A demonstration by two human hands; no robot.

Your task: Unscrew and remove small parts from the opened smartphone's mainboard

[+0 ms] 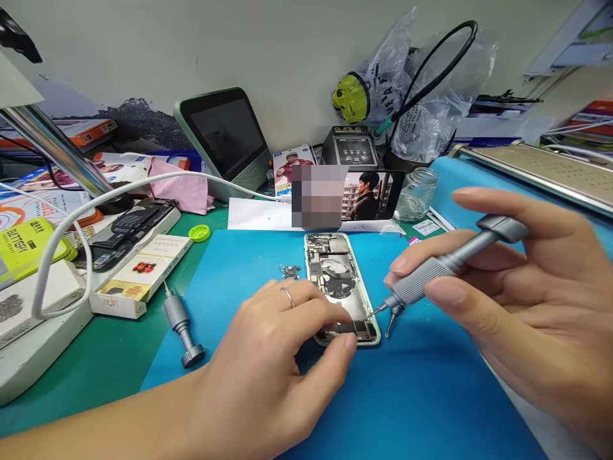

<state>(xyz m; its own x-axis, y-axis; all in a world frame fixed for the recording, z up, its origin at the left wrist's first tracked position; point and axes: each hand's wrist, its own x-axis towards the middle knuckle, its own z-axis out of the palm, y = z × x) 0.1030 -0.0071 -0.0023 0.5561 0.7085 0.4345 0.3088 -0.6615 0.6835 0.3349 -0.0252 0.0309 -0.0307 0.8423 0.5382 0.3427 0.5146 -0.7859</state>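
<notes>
An opened phone (342,291) lies on the blue mat with its inner parts exposed. My left hand (282,345), a ring on one finger, reaches over its lower end. Thumb and index finger are curled close together there, with a dark part of the phone showing between them. My right hand (517,287) grips a grey precision screwdriver (421,278), its tip slanting down to the phone's lower right, beside my left index finger. Whether the tip sits in a screw cannot be made out. A small circuit board (290,271) lies left of the phone.
A second screwdriver (179,326) lies at the left; another driver tip (393,321) shows right of the phone. Behind stand a propped phone playing video (373,195), a smart display (227,137) and a glass jar (419,191). A white cable (143,179) arches over boxes at the left.
</notes>
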